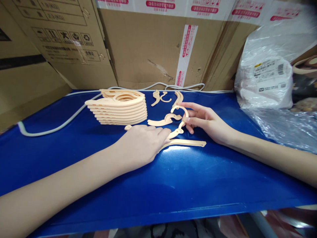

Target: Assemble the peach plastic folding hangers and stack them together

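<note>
My right hand (201, 119) pinches a cream plastic hanger hook (186, 114) between thumb and fingers. The hook's lower end meets a curved hanger arm (175, 133), and my left hand (142, 143) is closed around that arm. Whether hook and arm are joined I cannot tell. Under the left hand's fingertips lies another long hanger arm (190, 142), its far end pointing right. Just behind the hands rests a curved hanger piece (159, 122). A neat stack of cream folding hangers (116, 110) stands behind my left hand.
Farther back lie a loose hook (165, 97), a small hanger piece (156, 98) and curved arms (178, 98). A white cable (61, 127) runs along the blue table (198, 185). Cardboard boxes (148, 46) wall the back; a plastic-wrapped package (268, 79) sits at right.
</note>
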A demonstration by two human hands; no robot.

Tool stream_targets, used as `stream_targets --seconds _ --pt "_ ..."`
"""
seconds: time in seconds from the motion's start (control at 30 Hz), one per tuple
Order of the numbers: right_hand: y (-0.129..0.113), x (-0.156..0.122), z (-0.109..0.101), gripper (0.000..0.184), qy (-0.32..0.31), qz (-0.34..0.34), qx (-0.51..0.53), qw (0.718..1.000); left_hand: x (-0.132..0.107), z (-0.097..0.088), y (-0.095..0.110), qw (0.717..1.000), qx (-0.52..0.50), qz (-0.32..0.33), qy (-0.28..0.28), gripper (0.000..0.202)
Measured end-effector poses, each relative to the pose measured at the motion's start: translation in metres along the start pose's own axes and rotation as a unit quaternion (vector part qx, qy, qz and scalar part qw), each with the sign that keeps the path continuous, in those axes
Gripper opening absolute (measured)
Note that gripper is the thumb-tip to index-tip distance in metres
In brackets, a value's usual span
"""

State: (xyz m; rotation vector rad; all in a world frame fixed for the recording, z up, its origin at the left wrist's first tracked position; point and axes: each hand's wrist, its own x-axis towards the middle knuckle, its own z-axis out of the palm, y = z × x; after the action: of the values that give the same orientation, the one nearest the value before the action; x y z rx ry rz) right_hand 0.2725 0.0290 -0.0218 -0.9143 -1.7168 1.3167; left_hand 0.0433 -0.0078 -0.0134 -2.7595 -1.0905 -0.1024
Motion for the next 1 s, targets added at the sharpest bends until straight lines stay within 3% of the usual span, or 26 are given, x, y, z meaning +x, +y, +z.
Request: stream_targets --seconds 0.5,1.0 --pt "-0.0002 -0.0003 -0.0004 0.050 -0.003 -0.004 0.004 1.000 0.0010 -0.0032 0.0016 1.000 0.002 -0.014 -0.023 0.035" --pt "-0.0018 -0.0014 -0.0025 0.047 -0.027 0.007 0.026 0.999 0.0008 -0.0009 -0.0006 0.998 0.018 0.042 0.053 0.026"
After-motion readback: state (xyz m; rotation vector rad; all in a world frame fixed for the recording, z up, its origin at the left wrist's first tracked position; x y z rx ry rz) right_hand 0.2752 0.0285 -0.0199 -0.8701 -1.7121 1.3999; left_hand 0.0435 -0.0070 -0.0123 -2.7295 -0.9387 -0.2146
